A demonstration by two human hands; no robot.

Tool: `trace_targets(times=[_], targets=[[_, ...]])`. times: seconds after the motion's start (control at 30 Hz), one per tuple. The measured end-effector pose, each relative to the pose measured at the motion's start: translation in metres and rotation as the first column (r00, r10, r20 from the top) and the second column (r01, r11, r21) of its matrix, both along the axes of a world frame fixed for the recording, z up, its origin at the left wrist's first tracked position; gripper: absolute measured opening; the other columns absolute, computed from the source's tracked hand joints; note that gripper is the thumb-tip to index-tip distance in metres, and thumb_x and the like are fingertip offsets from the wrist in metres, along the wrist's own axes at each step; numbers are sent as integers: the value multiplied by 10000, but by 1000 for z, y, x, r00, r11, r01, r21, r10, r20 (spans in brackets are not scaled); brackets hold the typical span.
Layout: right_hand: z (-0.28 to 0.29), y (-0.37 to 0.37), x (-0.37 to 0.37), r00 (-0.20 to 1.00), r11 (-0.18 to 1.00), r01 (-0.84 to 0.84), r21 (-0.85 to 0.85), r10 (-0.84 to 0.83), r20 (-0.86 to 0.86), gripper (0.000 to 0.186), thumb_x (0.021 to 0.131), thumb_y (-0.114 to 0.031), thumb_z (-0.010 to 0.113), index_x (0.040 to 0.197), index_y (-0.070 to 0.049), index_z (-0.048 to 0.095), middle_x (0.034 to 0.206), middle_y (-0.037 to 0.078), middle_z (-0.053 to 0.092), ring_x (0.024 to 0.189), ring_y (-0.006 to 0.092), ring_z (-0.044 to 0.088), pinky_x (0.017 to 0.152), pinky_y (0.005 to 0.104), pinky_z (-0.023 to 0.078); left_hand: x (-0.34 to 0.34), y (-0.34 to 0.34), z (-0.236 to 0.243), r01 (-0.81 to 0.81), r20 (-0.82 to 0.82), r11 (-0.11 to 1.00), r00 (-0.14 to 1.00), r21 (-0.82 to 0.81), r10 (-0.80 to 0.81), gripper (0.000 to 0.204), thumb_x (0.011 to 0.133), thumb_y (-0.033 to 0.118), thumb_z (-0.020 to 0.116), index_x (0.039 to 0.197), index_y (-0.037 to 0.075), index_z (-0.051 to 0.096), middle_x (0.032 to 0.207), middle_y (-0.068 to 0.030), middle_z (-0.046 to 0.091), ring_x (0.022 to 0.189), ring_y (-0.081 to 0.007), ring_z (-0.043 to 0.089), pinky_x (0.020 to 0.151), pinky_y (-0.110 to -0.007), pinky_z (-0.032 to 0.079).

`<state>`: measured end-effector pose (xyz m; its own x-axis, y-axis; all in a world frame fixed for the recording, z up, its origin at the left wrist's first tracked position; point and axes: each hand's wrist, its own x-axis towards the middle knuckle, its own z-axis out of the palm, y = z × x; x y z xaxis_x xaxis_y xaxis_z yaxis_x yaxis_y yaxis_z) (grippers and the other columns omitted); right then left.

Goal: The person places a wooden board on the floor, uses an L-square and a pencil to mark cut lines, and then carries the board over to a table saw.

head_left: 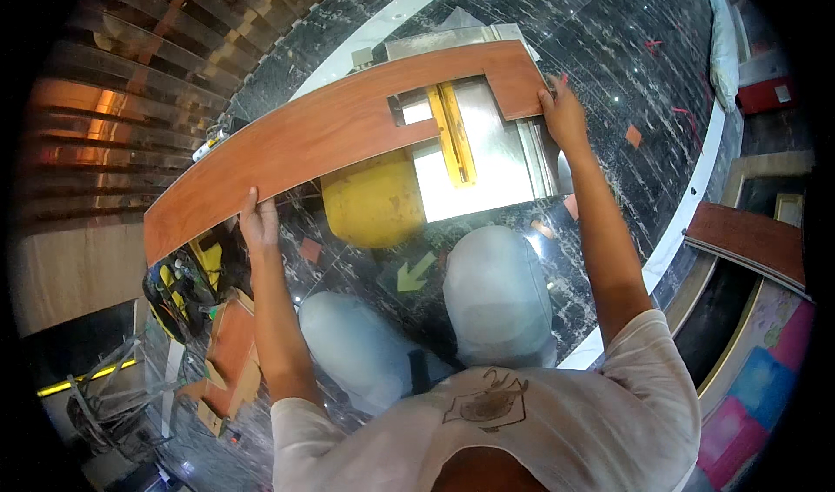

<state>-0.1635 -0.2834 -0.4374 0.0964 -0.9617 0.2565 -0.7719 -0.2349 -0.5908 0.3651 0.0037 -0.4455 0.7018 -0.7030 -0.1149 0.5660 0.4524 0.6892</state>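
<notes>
Board (296, 137), seemingly already notched, any remaining work unclear, was held over a metal table (497, 172), left hand (259, 222) fingers grasping its near edge, right hand (564, 116) fingers its right end.

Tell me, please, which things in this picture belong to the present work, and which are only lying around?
In the work, it seems:
wooden board, held by left hand and right hand
silver-topped machine, partly covered by the board

Apparently just lying about:
small orange-brown scrap
red box
</notes>
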Motion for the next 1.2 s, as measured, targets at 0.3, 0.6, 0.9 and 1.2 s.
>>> trace_targets(times=[0.3,0.6,0.9,1.2], targets=[[-13,16,4,994,995,70,-67,-75,-82,360,1008,-213,523,1275,15,605,1150,273,619,1051,441,607,924,480,477,-7,-11,-13,14,29,999,999,31,-15,455,932,-107,547,1373,-50,456,1423,-180,503,1315,-315,509,1144,-467,436],[-17,25,1,993,992,99,-71,-104,-59,364,1016,-228,508,1303,-26,603,1132,267,594,1016,435,601,894,472,482,-11,-9,-31,-50,-32,995,998,83,53,459,938,-99,539,1385,-52,447,1437,-180,492,1325,-319,500,1145,-473,430],[-24,28,-5,992,988,107,-111,-114,-62,368,1017,-248,507,1316,-55,600,1115,239,596,1018,421,605,891,468,483,-11,-6,-34,36,-29,996,999,77,-34,494,935,-88,556,1410,-49,425,1465,-183,469,1358,-329,465,1173,-494,383],[-21,33,-2,990,987,104,-120,-115,-84,354,997,-233,545,1277,-32,625,1095,226,606,985,405,625,850,472,510,-7,-2,-39,29,-72,998,997,55,-25,462,940,-96,557,1387,-32,461,1450,-179,489,1347,-311,477,1169,-466,393]])
